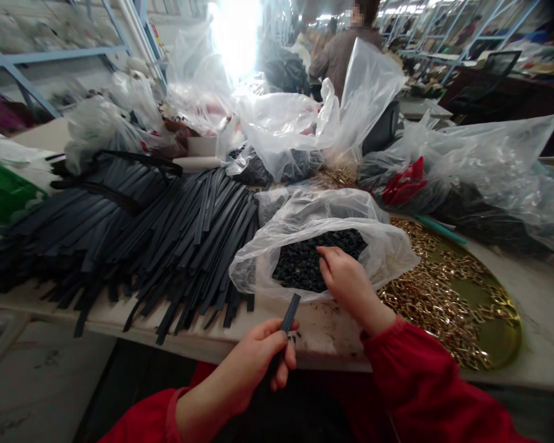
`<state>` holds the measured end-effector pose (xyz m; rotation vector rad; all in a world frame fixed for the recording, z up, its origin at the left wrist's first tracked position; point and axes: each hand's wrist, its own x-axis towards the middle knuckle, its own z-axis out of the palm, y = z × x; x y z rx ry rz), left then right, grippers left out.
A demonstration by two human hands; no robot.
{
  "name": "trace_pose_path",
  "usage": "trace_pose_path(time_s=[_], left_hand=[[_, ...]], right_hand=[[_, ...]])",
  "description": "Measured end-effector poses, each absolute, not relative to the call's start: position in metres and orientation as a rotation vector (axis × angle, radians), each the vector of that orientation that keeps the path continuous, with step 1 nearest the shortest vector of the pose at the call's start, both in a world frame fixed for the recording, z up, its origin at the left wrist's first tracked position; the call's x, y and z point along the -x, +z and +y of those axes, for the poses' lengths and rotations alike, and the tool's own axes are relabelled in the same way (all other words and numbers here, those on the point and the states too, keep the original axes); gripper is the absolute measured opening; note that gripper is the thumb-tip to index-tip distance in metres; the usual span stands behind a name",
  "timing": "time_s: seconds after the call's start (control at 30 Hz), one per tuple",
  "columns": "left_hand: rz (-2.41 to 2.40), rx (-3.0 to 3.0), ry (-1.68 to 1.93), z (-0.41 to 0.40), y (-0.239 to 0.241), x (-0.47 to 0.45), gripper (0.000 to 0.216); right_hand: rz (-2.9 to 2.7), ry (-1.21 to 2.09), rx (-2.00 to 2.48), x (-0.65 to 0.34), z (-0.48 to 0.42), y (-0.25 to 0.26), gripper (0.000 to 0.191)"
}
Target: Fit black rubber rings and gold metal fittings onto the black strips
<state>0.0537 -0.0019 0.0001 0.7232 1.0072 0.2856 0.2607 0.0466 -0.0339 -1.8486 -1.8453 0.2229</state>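
Observation:
My left hand (pixel 258 357) is closed round a black strap (pixel 289 312), whose end sticks up above my fingers at the table's front edge. My right hand (pixel 346 280) reaches into an open clear plastic bag (pixel 258 252) filled with small black pieces (pixel 305 261). Its fingers are curled down into the pieces, and whether they hold any is hidden. A large heap of black straps (pixel 157 234) covers the table to the left of the bag.
A round tray (pixel 508 344) of gold metal links lies at the right. Several more clear bags (pixel 480 166) stand behind, one with red pieces. A green bag (pixel 0 191) sits far left. A person (pixel 341 52) stands beyond the table. Blue shelving lines the back.

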Motion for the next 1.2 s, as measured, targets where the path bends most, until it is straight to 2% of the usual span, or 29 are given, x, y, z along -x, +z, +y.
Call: trace_pose_path(time_s=[0.13,0.4,0.53,0.67,0.87,1.07,1.2], left_hand=[[0.996,-0.669,0.322,0.003,-0.004,-0.049,0.026],[0.980,-0.634,0.342,0.008,-0.007,-0.044,0.026],[0.990,-0.668,0.354,0.008,-0.004,-0.043,0.027],[1.036,-0.713,0.376,0.007,-0.004,-0.039,0.036],[1.132,-0.868,0.334,0.001,-0.006,-0.039,0.020],[1.104,-0.857,0.257,-0.008,0.000,-0.044,0.019],[1.051,-0.769,0.279,-0.013,0.005,-0.044,0.012]], right_hand=[[-2.038,-0.012,2.229,-0.257,0.077,-0.046,0.039],[-2.385,0.031,2.087,-0.245,0.063,-0.043,0.031],[-2.344,0.062,2.052,-0.251,0.061,-0.042,0.025],[-2.297,0.118,2.030,-0.253,0.060,-0.047,0.032],[-2.283,0.077,2.022,-0.259,0.052,-0.051,0.027],[-2.098,0.046,2.014,-0.261,0.042,-0.049,0.026],[-1.872,0.185,1.861,-0.265,0.035,-0.049,0.021]])
